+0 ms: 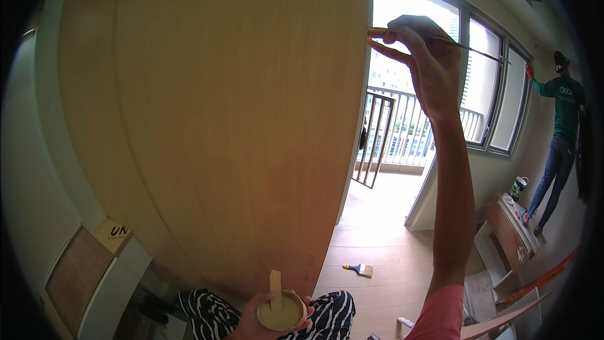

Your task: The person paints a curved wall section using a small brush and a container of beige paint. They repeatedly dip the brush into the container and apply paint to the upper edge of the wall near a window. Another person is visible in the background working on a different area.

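Observation:
At the bottom, my left hand [250, 322] is wrapped round a small round tub [283, 315] of beige paste or paint. A flat wooden stick [275, 286] stands upright in the tub. My right hand [428, 50] is raised high at the right edge of a tall, light wooden panel [239, 119]. Its fingers pinch a thin, dark-shafted stick [475, 50], which looks like a fine paintbrush; the shaft points right, and its working end is hard to make out by the panel edge. Some of these fingertips touch or nearly touch that edge.
A flat paintbrush [358, 270] lies on the tiled floor. A co-worker in a green shirt [566, 97] stands on a low cabinet [509, 233] by the windows, near a paint can [518, 187]. Balcony railings [409, 126] show through the doorway. A cardboard box [113, 234] sits at left.

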`<action>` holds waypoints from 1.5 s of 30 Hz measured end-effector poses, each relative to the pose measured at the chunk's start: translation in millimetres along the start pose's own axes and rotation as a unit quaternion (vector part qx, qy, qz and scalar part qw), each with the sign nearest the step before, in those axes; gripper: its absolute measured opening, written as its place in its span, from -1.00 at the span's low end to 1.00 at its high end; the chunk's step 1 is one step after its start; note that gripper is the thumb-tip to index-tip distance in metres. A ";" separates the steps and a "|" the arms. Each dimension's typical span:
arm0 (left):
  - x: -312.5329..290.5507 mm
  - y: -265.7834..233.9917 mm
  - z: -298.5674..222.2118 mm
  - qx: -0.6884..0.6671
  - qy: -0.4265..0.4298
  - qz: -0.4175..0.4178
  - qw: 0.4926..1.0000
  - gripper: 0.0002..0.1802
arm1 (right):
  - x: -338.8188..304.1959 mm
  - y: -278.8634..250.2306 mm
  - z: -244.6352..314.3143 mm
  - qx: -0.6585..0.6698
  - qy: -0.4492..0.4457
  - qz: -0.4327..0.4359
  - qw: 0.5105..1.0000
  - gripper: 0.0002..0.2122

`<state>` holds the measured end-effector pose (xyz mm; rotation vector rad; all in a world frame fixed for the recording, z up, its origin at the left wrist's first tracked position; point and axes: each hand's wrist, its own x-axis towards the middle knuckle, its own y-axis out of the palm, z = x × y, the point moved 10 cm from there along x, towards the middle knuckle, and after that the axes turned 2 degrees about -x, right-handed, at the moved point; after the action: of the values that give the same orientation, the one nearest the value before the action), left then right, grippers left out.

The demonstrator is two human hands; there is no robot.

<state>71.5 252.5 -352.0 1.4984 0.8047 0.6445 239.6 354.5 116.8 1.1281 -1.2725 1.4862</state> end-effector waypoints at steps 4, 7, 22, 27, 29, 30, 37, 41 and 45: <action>-0.3 -2.8 0.1 -0.012 -0.001 -0.005 1.000 -0.54 | 2.1 -2.3 -0.4 -0.002 0.014 -0.025 1.000 -0.83; -1.3 -3.7 -1.3 0.009 0.002 -0.012 1.000 -0.54 | 5.2 -3.8 1.4 -0.003 0.009 -0.034 0.999 -0.81; -1.6 -2.6 -3.0 0.034 0.005 0.004 0.999 -0.54 | 8.5 -6.0 -5.1 0.013 0.019 -0.017 1.000 -0.82; -2.0 -5.5 -2.7 0.025 0.001 0.000 1.000 -0.55 | 8.0 -3.4 -1.5 0.027 0.027 -0.044 0.998 -0.84; -2.9 -8.4 -0.8 0.014 -0.002 -0.005 1.000 -0.55 | 2.8 -7.1 -1.2 0.020 0.026 -0.037 0.999 -0.84; -2.3 -9.4 -0.3 0.008 -0.008 -0.004 1.000 -0.55 | 0.5 -6.7 -0.9 0.016 0.026 -0.031 0.999 -0.84; -2.6 -30.3 1.7 -0.049 -0.010 -0.029 0.998 -0.49 | -49.6 -21.2 19.8 0.059 0.057 -0.166 0.983 -0.85; -6.3 -31.2 4.0 -0.027 0.000 -0.040 0.999 -0.46 | -87.4 -8.7 49.7 0.061 0.031 -0.174 0.982 -0.89; -9.3 -42.3 3.9 0.022 -0.010 -0.049 0.999 -0.43 | -131.5 10.4 77.0 0.056 0.034 -0.163 0.984 -0.90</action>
<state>64.4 242.8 -393.7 1.4928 0.8763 0.5420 267.2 270.5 -7.7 1.2795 -0.9138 1.3490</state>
